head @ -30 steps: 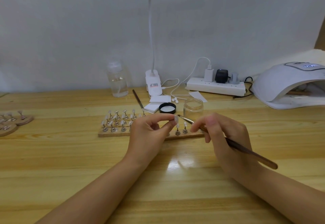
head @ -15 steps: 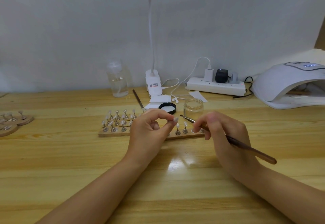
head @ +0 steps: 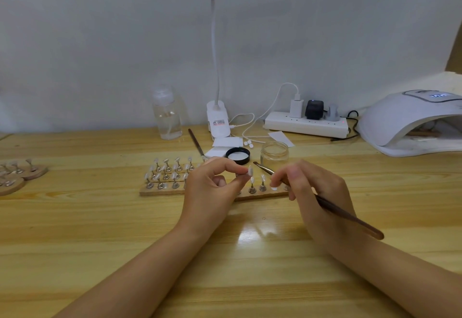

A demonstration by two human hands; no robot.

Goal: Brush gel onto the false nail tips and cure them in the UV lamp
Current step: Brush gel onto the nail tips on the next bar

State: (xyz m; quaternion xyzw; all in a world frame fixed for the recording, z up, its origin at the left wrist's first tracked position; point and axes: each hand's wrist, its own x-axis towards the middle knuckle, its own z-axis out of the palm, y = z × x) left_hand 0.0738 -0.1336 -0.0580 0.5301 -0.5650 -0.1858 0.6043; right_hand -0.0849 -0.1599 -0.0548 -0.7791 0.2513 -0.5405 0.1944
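Little moved since earlier frames: brush (head: 325, 204) tip drawn slightly back from nail tip (head: 249, 170). Left hand (head: 215, 187) pinches nail tip above wooden holder board (head: 160, 191). Right hand (head: 315, 192) grips brush, bristles just right of tip. UV lamp (head: 410, 122) far right on table (head: 100, 230).

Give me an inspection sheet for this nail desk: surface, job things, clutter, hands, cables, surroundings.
Surface: wooden table, with a glare patch in front of the hands.
Job things: wooden rack of nail tips on stands; open jar, its black lid beside it; UV lamp at far right, display lit.
Clutter: clear bottle, spare brush, white pads, round stands at left edge.
Hands: left hand pinches one nail tip; right hand holds a brush, bristles close to that tip.
Cables: white cable and dark cable at the power strip.
Surroundings: plain wall; desk lamp against it.
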